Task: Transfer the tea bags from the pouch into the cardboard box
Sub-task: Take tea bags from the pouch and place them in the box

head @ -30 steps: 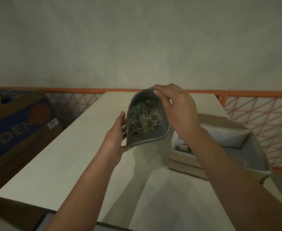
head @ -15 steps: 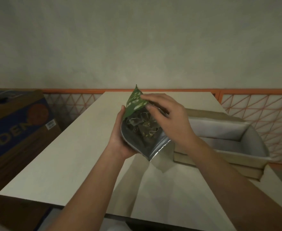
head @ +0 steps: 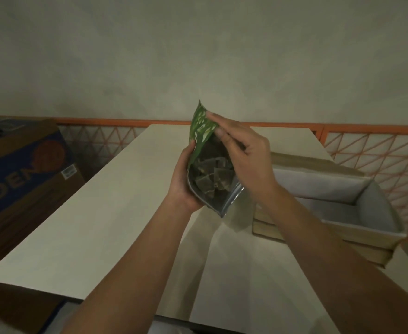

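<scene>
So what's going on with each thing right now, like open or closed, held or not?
pouch: open, held above the table.
tea bags: inside the pouch.
left hand: grips the pouch.
right hand: fingers at the pouch's mouth.
cardboard box: open, on the table.

printed carton (head: 22, 174) cut off at left edge – lettering partial, right hand (head: 243, 155) hiding part of the pouch (head: 201, 131) mouth

The scene is dim and greenish, with soft light from above and ahead. Both forearms cast broad, faint shadows on the pale table (head: 82, 232) toward the lower centre of the frame. A small glare streak marks the pouch (head: 234, 196) foil (lower right edge). Wide-angle bending curves the orange rail (head: 366, 128); detail is soft throughout.
</scene>
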